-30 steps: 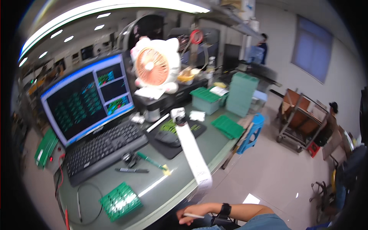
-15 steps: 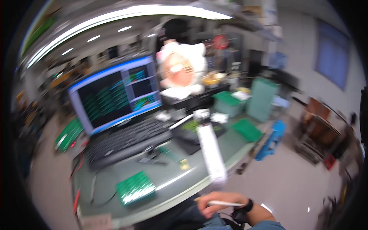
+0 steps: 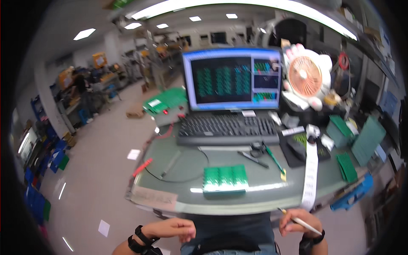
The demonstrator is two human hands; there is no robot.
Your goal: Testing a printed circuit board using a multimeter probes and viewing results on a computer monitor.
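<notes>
My left hand hovers off the desk's front edge above my lap. Its fingers are curled closed and nothing shows in them. To the right, my right hand grips a slim whitish pen-shaped tool, dark at its tip; the exact kind is unclear. A long white paper strip with print hangs over the desk edge close to this hand. Between and beyond both hands, a block of green circuit boards lies near the front of the desk, touched by neither hand.
Behind the boards are a black keyboard, a monitor and a white animal-shaped fan. Scissors and a green stick-like tool lie mid-desk. A red-handled probe with a cable is at left, green bins at right.
My view has swung left and levelled, so the desk appears further right. My left hand has come into sight. The right hand still holds the pen-shaped tool; the boards remain on the desk.
</notes>
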